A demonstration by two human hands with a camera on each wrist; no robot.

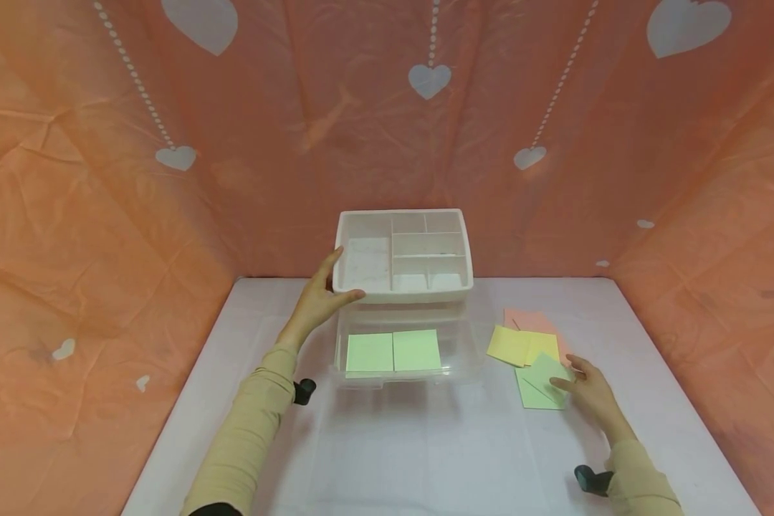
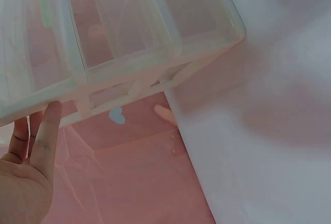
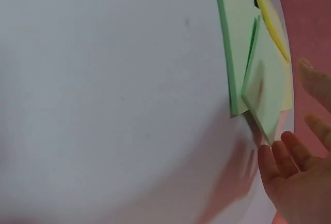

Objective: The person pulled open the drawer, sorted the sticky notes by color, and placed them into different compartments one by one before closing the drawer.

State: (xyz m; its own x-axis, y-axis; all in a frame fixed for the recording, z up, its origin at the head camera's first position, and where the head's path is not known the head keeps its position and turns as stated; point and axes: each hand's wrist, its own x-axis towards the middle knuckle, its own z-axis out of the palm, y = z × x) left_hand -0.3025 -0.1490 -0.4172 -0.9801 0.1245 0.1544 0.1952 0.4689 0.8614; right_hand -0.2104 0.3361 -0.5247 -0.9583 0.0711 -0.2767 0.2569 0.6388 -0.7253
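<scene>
The white tray (image 1: 403, 251), in the middle of the frame, was held up by the left hand (image 1: 316, 301) gripping its corner. The right hand (image 1: 590, 390) lay flat and open on green notes (image 1: 542, 383), lower right. The tray was best kept level.

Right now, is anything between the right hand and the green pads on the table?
Nothing visible. The right hand already touches the top green pad with its fingertips, on the white table. The clear box and the white tray, held up by the left hand, sit off to the side.
</scene>
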